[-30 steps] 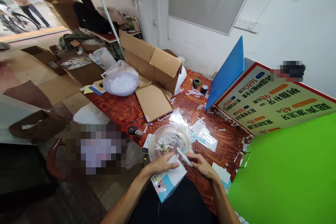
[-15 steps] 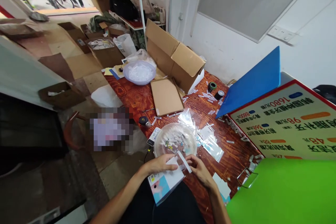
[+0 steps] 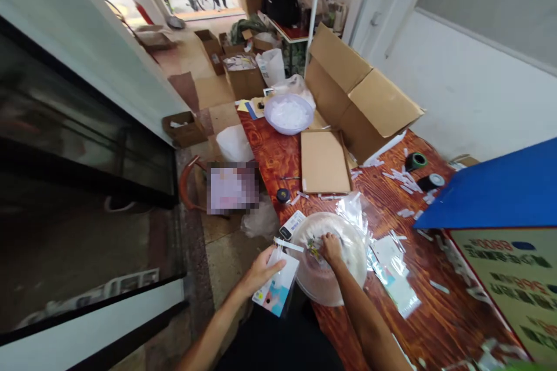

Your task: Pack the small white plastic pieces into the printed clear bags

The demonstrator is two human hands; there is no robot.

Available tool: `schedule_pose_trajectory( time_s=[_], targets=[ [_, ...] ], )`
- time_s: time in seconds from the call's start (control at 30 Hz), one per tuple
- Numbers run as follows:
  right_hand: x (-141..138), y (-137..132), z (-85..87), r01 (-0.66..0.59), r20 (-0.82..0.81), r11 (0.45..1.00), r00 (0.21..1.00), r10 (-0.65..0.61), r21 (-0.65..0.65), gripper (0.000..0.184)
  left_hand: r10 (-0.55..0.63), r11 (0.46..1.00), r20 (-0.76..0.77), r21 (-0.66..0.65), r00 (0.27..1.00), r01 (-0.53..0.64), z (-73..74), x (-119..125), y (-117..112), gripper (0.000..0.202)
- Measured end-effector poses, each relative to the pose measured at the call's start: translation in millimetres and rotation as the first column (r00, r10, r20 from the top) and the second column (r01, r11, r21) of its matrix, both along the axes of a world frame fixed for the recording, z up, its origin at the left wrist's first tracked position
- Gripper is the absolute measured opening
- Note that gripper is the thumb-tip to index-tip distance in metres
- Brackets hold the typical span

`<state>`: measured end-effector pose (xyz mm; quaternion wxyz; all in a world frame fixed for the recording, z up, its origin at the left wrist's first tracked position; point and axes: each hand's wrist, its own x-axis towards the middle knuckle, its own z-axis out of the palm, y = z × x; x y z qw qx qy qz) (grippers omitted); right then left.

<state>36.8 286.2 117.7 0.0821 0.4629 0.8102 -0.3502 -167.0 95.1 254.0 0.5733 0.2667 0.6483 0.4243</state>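
Note:
My left hand [image 3: 262, 275] grips a clear plastic packet [image 3: 281, 284] with a white, blue and pink printed card inside, thumb across its front. A narrow white strip [image 3: 290, 245] lies at the packet's upper end. Over the table's near edge stands a round translucent bowl [image 3: 355, 252], with small mixed pieces [image 3: 312, 248] in it. My right hand [image 3: 332, 248] is down inside the bowl at these pieces, fingers bent together; what they hold, if anything, is hidden. Flat clear packets [image 3: 395, 275] lie right of the bowl.
A shallow cardboard tray [image 3: 326, 159] and a large open carton [image 3: 369, 98] stand farther back. Beside them is a lilac bowl [image 3: 289, 119] of white pieces. Tape rolls [image 3: 416, 160] and white strips [image 3: 398, 178] lie at right, near a blue board [image 3: 496, 185]. A chair [image 3: 187, 185] stands left.
My right hand has left the white strip and reached forward into the bowl. My left hand keeps the packet, now left of the bowl. The view has swung left.

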Motion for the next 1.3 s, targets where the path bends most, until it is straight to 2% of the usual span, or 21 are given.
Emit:
schedule_pose_trajectory(
  time_s=[0.07, 0.13, 0.2, 0.27, 0.33, 0.4, 0.53, 0.6, 0.67, 0.77, 0.83, 0.9, 1.0, 1.07, 1.13, 1.2, 1.3],
  targets=[
    [-4, -1, -11.9, 0.017, -0.016, 1.000, 1.000, -0.017, -0.018, 0.025, 0.120, 0.992, -0.003, -0.035, 0.993, -0.120, 1.8, -7, -12, 0.063],
    [-5, -3, -18.7, 0.048, -0.066, 0.997, 0.996, -0.052, -0.058, 0.024, 0.177, 0.983, 0.007, -0.054, 0.984, -0.176, 2.5, -12, -19, 0.067],
    [-5, -5, -19.2, 0.070, -0.125, 0.990, 0.989, -0.086, -0.121, 0.024, 0.169, 0.984, 0.010, -0.053, 0.986, -0.168, 1.2, -14, -19, 0.070],
    [-3, -7, -10.9, 0.071, -0.189, 0.975, 0.975, -0.112, -0.211, 0.026, 0.105, 0.994, 0.016, -0.038, 0.994, -0.104, -1.6, -14, -12, 0.069],
    [4, -10, 7.5, 0.057, -0.258, 0.955, 0.957, -0.136, -0.292, 0.033, -0.002, 1.000, 0.035, -0.022, 0.999, 0.003, -4.4, -11, 3, 0.066],
    [15, -14, 34.0, 0.033, -0.375, 0.923, 0.908, -0.188, -0.384, 0.040, -0.135, 0.991, 0.055, -0.012, 0.989, 0.136, -6.1, -6, 22, 0.065],
    [43, -20, 90.7, -0.045, -0.587, 0.844, 0.738, -0.333, -0.535, 0.040, -0.349, 0.937, 0.074, -0.010, 0.934, 0.351, -4.8, 9, 61, 0.062],
    [56, -23, 109.9, -0.008, -0.596, 0.824, 0.694, -0.403, -0.567, 0.039, -0.420, 0.907, 0.117, 0.008, 0.900, 0.422, -1.6, 16, 78, 0.061],
    [69, -25, 120.5, 0.124, -0.591, 0.800, 0.609, -0.528, -0.587, 0.039, -0.514, 0.856, 0.148, 0.027, 0.845, 0.516, 3.1, 24, 93, 0.060],
    [83, -30, 126.7, 0.343, -0.603, 0.711, 0.377, -0.703, -0.614, 0.042, -0.640, 0.767, 0.120, 0.042, 0.759, 0.640, 12.0, 37, 112, 0.058],
    [91, -35, 129.5, 0.367, -0.596, 0.656, 0.277, -0.754, -0.660, 0.046, -0.682, 0.731, 0.101, 0.069, 0.724, 0.679, 17.4, 48, 122, 0.056],
    [96, -42, 132.5, 0.336, -0.569, 0.624, 0.258, -0.781, -0.705, 0.047, -0.708, 0.706, 0.107, 0.104, 0.698, 0.700, 21.1, 60, 128, 0.057],
    [105, -52, 134.6, 0.345, -0.558, 0.614, 0.255, -0.789, -0.710, 0.046, -0.747, 0.665, 0.128, 0.134, 0.652, 0.735, 23.1, 78, 134, 0.060],
    [113, -56, 133.1, 0.398, -0.568, 0.596, 0.200, -0.798, -0.698, 0.046, -0.762, 0.648, 0.138, 0.145, 0.633, 0.748, 24.7, 88, 136, 0.060],
    [122, -58, 131.2, 0.475, -0.581, 0.561, 0.121, -0.805, -0.678, 0.047, -0.760, 0.649, 0.154, 0.157, 0.631, 0.744, 28.9, 95, 138, 0.060],
    [130, -60, 131.5, 0.553, -0.609, 0.545, 0.082, -0.789, -0.631, 0.046, -0.755, 0.656, 0.158, 0.159, 0.637, 0.738, 35.9, 102, 139, 0.059],
    [138, -63, 139.4, 0.589, -0.641, 0.575, 0.122, -0.758, -0.568, 0.040, -0.756, 0.654, 0.128, 0.154, 0.642, 0.740, 46.8, 111, 141, 0.056]
  ],
)
